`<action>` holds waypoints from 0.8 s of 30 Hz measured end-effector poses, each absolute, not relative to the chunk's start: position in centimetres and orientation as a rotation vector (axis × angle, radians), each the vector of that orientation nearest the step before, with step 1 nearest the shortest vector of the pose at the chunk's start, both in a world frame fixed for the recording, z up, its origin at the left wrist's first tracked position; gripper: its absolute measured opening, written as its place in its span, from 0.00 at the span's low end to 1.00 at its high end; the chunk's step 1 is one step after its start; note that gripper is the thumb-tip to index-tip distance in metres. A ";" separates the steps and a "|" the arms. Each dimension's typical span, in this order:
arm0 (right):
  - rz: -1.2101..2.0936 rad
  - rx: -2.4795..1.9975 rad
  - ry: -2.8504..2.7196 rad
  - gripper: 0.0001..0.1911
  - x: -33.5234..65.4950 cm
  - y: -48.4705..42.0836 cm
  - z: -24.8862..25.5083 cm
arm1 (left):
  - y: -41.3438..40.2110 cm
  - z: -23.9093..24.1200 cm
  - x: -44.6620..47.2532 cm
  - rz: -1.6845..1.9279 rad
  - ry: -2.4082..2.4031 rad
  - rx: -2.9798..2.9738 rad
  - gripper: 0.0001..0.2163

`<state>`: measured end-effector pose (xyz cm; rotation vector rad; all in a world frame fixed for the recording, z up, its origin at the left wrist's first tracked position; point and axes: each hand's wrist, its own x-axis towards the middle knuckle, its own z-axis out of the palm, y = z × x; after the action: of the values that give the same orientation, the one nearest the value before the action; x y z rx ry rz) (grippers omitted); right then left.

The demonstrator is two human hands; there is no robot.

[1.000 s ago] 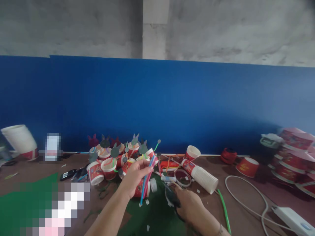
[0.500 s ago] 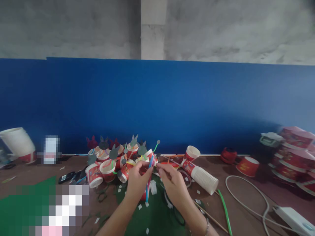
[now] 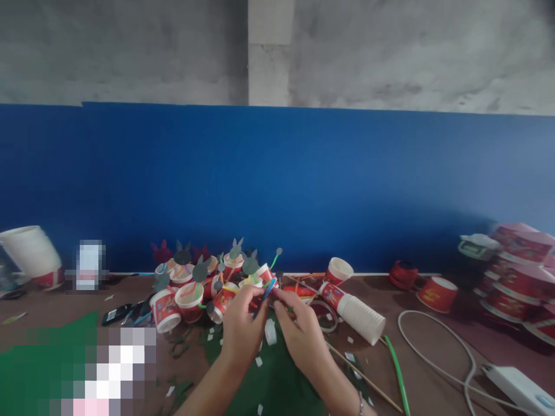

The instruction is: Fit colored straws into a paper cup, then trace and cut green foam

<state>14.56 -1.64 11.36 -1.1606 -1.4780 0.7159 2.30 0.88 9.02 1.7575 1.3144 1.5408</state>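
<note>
In the middle of the head view, my left hand [image 3: 243,323] is closed, thumb and fingers round a blue pipe cleaner [image 3: 269,287]. Most of whatever lies inside the grip is hidden by the fingers. My right hand [image 3: 299,326] meets it from the other side, its thumb and fingertips pinched together close to the blue strip; what they pinch is too small to make out. Just behind the hands stand several red-and-white paper cups [image 3: 189,301] with grey animal-head cutouts [image 3: 201,270] and coloured pipe cleaners. A white roll [image 3: 270,331] lies between my wrists.
A nested stack of paper cups [image 3: 362,316] lies on its side to the right, near a wooden stick [image 3: 368,378] and a green pipe cleaner [image 3: 396,372]. Farther right are a white cable [image 3: 462,341] and a power strip [image 3: 518,387]. Paper scraps dot the green sheet [image 3: 277,387].
The blue and pink strips and the red piece below my left hand have turned largely out of sight. My right hand has come slightly closer to my left.
</note>
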 end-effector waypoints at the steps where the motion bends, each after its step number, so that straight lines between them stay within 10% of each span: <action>1: 0.726 -1.170 -1.469 0.15 14.7 -1.5 11.3 | 0.9 9.2 2.3 1.546 1.304 1.733 0.08; 16: 1.061 -1.098 -1.170 0.14 16.2 -0.2 11.6 | 1.2 10.0 2.6 1.230 0.893 1.281 0.10; 24: 0.516 -1.108 -1.379 0.09 15.6 -1.0 11.7 | 0.8 9.6 2.9 1.320 0.998 1.369 0.10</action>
<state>15.65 -0.99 11.66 -1.1082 -1.3789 0.5157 2.90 0.79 9.63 1.3692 0.9985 1.3200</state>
